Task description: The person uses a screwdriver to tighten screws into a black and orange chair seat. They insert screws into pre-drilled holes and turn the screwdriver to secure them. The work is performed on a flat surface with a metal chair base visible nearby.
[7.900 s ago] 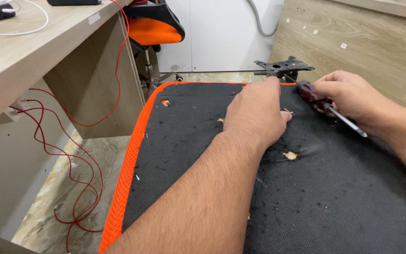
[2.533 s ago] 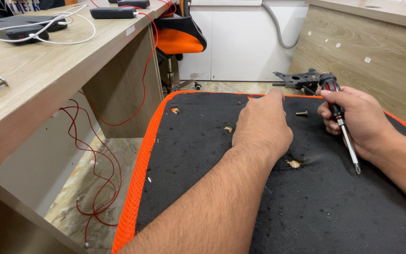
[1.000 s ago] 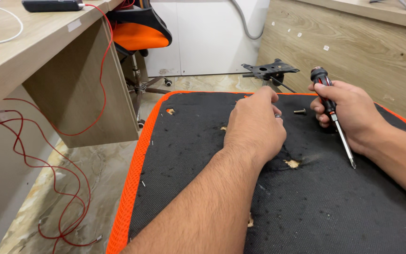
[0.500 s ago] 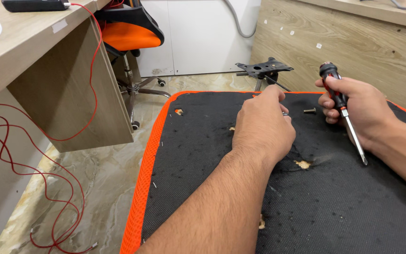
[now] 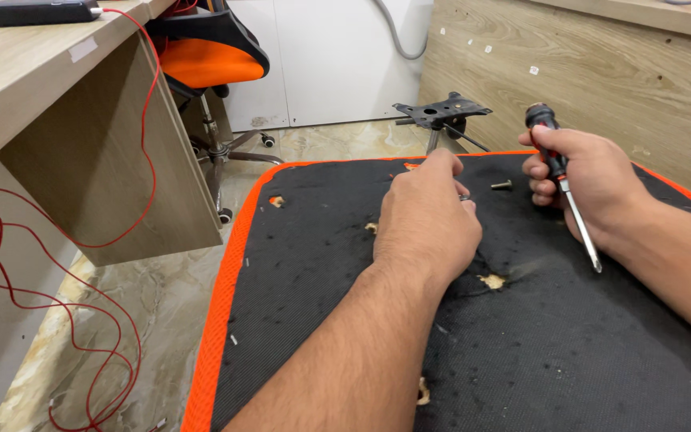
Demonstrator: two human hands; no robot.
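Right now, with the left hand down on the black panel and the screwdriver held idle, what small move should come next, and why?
Probably bring the screwdriver tip round toward the left hand. The right hand holds it with the blade pointing back at the person, while the left fingertips pinch something small on the black panel, too hidden to identify. A loose screw lies between the hands.

Marble-look beige tile floor (image 5: 161,296), glossy, runs from 7 to 11 o'clock. Light wood desk (image 5: 33,88) at 10 o'clock, side panel hanging down; dark flat device (image 5: 40,11) on top. Red cable (image 5: 41,264) drops from desk edge, loops across floor at 8 o'clock. Orange-and-black office chair (image 5: 209,56) on castors at 11 o'clock. White cabinet doors (image 5: 337,56) at 12 o'clock, grey hose (image 5: 397,36) hanging against them. Wood-grain panel wall (image 5: 601,72) at 1 to 2 o'clock. Even indoor light, soft shadows.
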